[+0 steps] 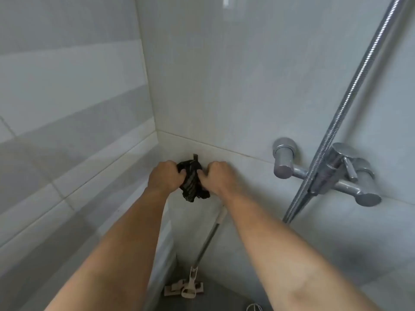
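A dark, crumpled cloth [193,182] hangs against the tiled wall near the corner, with a small dark hook [195,157] showing just above it. My left hand [167,176] grips the cloth's left side with curled fingers. My right hand [216,176] grips its right side the same way. Both arms reach forward from the bottom of the view. The lower end of the cloth dangles free below my hands.
A chrome shower mixer tap [325,173] juts from the wall on the right, with a ribbed metal hose [350,104] running up past it. A mop [190,286] with a metal handle leans in the corner on the dark floor. Grey tiled walls [67,108] close in on the left and ahead.
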Demonstrator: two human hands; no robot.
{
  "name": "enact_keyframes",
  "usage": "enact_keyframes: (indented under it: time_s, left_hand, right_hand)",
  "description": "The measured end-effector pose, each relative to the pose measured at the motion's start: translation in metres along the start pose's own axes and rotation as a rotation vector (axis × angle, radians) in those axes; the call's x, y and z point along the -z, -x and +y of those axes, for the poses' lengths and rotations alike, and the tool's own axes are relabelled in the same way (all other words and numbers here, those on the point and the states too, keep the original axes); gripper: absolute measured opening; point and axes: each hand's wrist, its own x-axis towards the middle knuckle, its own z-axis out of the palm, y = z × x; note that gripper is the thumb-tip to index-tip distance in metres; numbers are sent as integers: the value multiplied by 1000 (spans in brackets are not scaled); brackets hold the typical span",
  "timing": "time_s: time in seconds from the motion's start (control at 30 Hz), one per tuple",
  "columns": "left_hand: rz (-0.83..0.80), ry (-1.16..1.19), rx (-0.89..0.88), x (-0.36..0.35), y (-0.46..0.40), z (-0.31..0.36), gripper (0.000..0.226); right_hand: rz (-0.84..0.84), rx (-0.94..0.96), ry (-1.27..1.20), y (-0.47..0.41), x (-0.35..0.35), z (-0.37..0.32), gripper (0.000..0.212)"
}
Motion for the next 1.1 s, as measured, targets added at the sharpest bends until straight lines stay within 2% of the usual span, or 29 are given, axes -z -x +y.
enact_keyframes:
  time_s: [0.17,0.33,0.5,0.67,0.9,1.03,1.1]
  left_hand:
    - [-56,105,70,-8,-14,6,43]
    - [-123,397,161,-15,-20,2,15]
    - [-200,642,234,-11,-10,11,25]
    - [-208,699,213,5,19,18,15]
    - [-195,797,184,28,76,45,6]
    - [-253,862,137,34,123,62,19]
    - [-305,895,119,33,150,71,19]
  right_hand:
    - [62,38,103,-10,-3,2,46]
    - [65,42,90,-11,-15,3,33]
    - [55,15,-81,0,-23,-3,22]
    - [106,-8,-257,23,-13,-6,11]
    - [162,-110,-512,81,22,-9,24]
    - [240,-193,-623,129,43,-4,25]
    - [249,-235,-756,158,52,2,24]
